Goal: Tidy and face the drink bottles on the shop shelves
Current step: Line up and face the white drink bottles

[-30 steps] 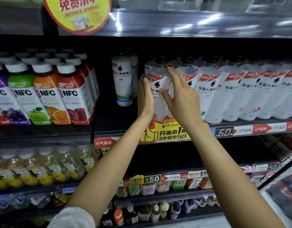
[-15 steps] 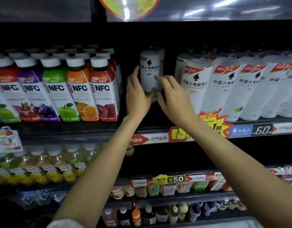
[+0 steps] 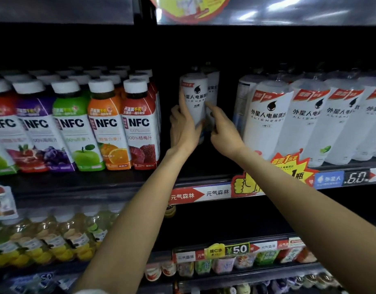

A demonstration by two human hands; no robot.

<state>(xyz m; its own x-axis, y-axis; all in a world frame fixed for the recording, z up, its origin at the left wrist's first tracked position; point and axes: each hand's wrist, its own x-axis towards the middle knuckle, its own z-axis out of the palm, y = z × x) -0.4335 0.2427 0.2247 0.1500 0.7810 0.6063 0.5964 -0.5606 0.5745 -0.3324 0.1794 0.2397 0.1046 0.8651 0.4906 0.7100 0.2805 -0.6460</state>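
Observation:
A white can [image 3: 194, 98] with black lettering stands in a gap on the middle shelf [image 3: 204, 177]. A second white can [image 3: 214, 88] stands right behind it. My left hand [image 3: 183, 128] grips the front can from the left, with one finger running up its side. My right hand [image 3: 224, 132] holds its right side, the index finger lying along the can and the other fingers tucked behind it. Tall white bottles [image 3: 267, 119] with red label bands fill the shelf to the right. A row of NFC juice bottles [image 3: 107, 126] with white caps stands to the left.
Price strips and a yellow starburst tag [image 3: 288, 168] hang on the shelf's front edge. The shelf below holds yellow-green drink bottles [image 3: 55, 238] on the left and small cups [image 3: 223, 264] lower right. A round promo sign [image 3: 189, 7] hangs from the top shelf.
Both hands left the tall white bottles, moved left to the white can and closed on its sides. The view has shifted left and closer.

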